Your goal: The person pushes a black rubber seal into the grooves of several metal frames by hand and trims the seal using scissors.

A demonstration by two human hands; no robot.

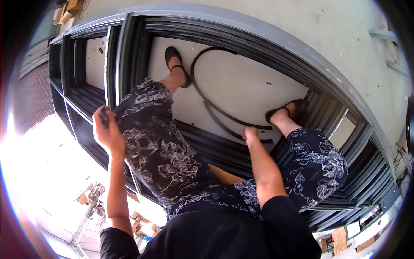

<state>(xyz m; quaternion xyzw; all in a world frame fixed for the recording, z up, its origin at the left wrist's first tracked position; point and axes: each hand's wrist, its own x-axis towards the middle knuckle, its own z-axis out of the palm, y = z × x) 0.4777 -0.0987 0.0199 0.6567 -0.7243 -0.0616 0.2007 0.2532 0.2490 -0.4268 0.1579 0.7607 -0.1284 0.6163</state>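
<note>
Out to the left, my left hand (108,134) is raised beside my left knee, its fingers closed around a small black piece (104,118) whose kind I cannot make out. My right hand (250,133) is closed between my legs, over the ends of a long black strip (195,81) that curves across the floor inside the frames. Whether my fingers grip the strip or only hover above it cannot be told from here. A stack of dark metal frames (181,26) surrounds my feet.
My feet, in dark shoes (173,55), stand on the pale floor (233,93) within the frame opening. Crossbars (113,64) run at the left. Small dark bits (268,83) lie on the floor. Cardboard boxes (339,240) sit at the lower right.
</note>
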